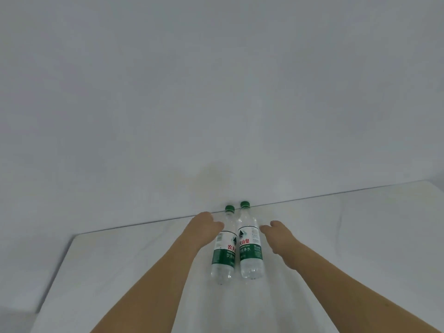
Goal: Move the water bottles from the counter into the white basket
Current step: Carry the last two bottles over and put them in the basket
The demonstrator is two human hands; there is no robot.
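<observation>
Two clear water bottles with green caps and green-and-white labels stand side by side on the white counter [348,236] near its back edge. My left hand [204,228] is at the left bottle [224,254], its fingers curled against the bottle's upper left side. My right hand [280,236] sits just right of the right bottle [249,251], its fingers reaching toward the label with a small gap. Whether the left hand fully grips its bottle is hard to tell. No white basket is in view.
A plain grey-white wall [216,92] rises directly behind the counter's back edge. The counter's left edge [57,272] drops off at the lower left. The counter surface stretches wide to the right of the bottles.
</observation>
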